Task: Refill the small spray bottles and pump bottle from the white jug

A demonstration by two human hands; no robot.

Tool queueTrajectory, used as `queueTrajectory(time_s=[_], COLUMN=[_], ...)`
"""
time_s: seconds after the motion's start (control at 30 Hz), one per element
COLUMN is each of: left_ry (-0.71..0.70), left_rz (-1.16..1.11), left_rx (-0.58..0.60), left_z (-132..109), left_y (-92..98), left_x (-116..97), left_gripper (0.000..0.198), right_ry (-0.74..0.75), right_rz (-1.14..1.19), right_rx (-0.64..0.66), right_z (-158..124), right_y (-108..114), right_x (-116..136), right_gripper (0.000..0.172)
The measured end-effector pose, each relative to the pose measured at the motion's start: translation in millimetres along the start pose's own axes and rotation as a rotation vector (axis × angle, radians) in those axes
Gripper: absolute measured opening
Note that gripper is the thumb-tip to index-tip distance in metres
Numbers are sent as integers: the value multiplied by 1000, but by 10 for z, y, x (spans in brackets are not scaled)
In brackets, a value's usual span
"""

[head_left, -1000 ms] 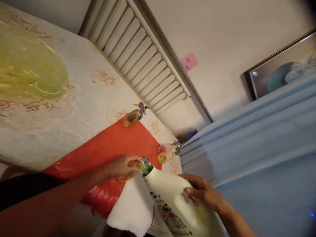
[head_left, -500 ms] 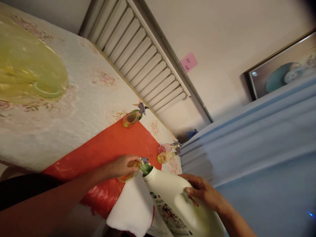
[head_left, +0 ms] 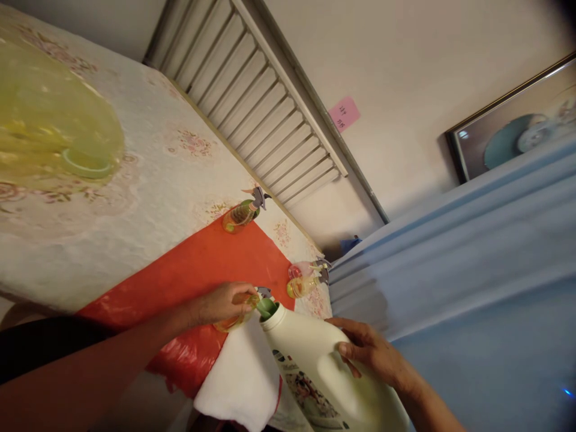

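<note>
Lower centre: left hand (head_left: 221, 303), fingers wrapped round small amber bottle (head_left: 229, 324) on red sheet (head_left: 198, 264). Right hand (head_left: 369, 353), fingers closed on handle of white jug (head_left: 310, 354). Jug tilted, green spout (head_left: 266, 308) at bottle's neck. No visible change since earlier frame.

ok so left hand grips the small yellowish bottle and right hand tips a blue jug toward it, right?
Not quite: the jug is white, not blue. The head view shows the right hand tipping it toward the small yellowish bottle, which the left hand grips.
</note>
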State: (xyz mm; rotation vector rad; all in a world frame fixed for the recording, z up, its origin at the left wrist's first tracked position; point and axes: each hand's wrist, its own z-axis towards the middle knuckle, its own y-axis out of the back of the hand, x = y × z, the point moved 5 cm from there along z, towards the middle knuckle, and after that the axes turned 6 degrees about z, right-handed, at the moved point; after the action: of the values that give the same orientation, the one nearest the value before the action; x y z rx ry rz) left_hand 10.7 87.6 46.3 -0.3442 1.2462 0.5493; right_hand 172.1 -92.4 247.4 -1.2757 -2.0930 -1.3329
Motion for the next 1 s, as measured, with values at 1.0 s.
queueTrajectory(time_s=[1.0], left_ry=[88], left_rz=[254], left_rx=[-25], left_z=[-150], left_y=[30], left_x=[-2], left_gripper=[74], right_ry=[210], right_rz=[158], right_rx=[-626], right_z=[477], right_y=[501], right_x=[201], right_gripper=[26])
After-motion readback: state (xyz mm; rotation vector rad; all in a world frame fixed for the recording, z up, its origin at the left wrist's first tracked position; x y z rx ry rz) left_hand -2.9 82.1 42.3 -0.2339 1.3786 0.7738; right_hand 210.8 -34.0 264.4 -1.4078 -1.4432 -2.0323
